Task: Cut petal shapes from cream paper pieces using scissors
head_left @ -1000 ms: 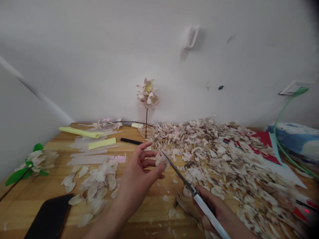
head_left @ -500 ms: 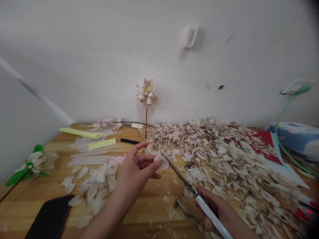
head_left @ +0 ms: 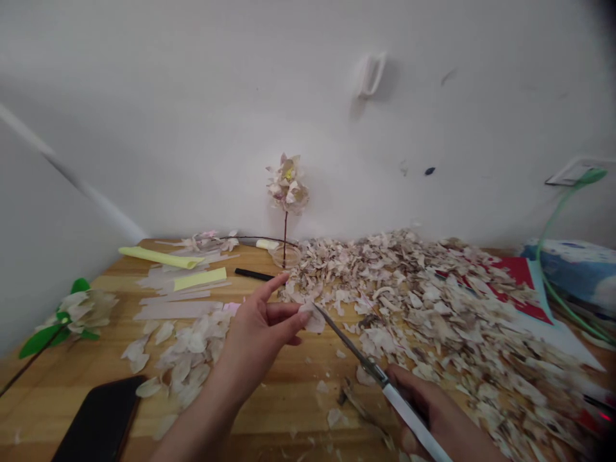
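Note:
Pinched between the thumb and fingers of my left hand (head_left: 267,333) is a thin, whitish petal (head_left: 315,319). My right hand (head_left: 428,410) is closed round the white handle of a pair of scissors (head_left: 368,366), whose grey blades point up and left. The blade tips are at the petal's upper edge; whether they touch it I cannot tell. Left of my left wrist lies a small heap of pale, trimmed-looking petals (head_left: 192,346). A large pile of dried petals (head_left: 423,301) spreads over the right side of the wooden table (head_left: 269,410).
A dried flower (head_left: 287,186) stands upright in a small clear dish near the wall. Yellow paper (head_left: 199,279), pale strips and a black pen-like stick (head_left: 253,274) lie at the back left. A phone (head_left: 99,420) and a green-leaved flower (head_left: 79,314) are at left, a green cable (head_left: 553,276) at right.
The whole view has shifted slightly right and down. Both hands keep nearly the same pose, with the petal and scissors still held close together.

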### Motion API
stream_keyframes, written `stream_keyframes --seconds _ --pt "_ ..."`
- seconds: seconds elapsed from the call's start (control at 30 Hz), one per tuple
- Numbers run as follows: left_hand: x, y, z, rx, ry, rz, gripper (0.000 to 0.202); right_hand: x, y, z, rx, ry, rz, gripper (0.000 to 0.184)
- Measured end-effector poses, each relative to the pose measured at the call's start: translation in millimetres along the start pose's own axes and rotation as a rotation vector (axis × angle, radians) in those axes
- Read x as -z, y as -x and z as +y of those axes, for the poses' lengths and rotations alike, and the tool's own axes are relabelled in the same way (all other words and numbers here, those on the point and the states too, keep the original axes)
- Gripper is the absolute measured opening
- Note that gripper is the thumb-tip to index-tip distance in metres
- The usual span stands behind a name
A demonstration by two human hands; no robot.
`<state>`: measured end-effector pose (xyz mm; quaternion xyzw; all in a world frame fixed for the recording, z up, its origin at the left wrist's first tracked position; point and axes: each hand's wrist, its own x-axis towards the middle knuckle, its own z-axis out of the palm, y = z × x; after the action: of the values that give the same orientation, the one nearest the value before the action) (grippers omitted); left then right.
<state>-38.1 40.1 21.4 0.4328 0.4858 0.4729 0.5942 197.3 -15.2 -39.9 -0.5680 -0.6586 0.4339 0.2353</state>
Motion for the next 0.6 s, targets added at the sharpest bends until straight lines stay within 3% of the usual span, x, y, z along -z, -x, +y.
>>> stream_keyframes --seconds 0.13,0.3,0.6 --pt "2.6 0.8 1.6 0.025 -0.033 -0.016 0.077 3.1 1.0 1.5 -0.007 0.053 -0.003 0.011" --pt "6.7 -0.7 2.5 0.058 -0.096 -0.058 0.082 7.4 1.8 11.9 0.013 0.134 0.035 0.021" --pt "12.6 -1.2 2.8 0.080 -0.185 -0.126 0.083 14.9 4.0 8.0 0.007 0.133 0.023 0.012"
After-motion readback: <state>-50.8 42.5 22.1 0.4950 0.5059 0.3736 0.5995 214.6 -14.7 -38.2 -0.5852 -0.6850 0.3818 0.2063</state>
